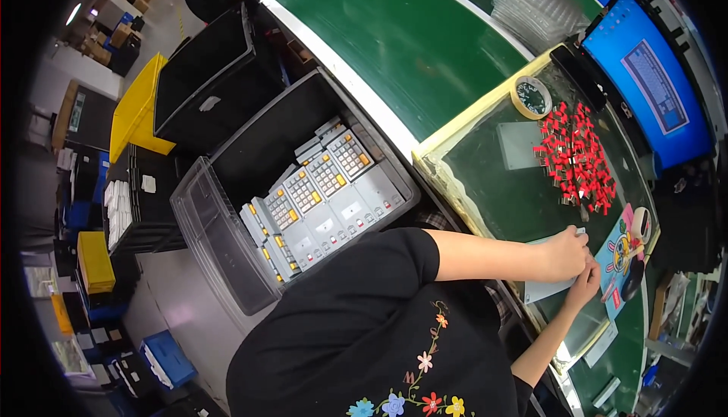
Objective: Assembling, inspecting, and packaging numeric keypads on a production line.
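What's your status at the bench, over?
Left hand and right hand both on the grey device, flat on the mat. Red parts pile and tape roll sit apart.

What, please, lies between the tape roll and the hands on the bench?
In the head view, a heap of red parts lies between the tape roll and the hands.

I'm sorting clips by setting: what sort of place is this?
Probably an electronics assembly line: a green conveyor belt, a grey bin of keypad devices, and a pile of small red parts on the bench.
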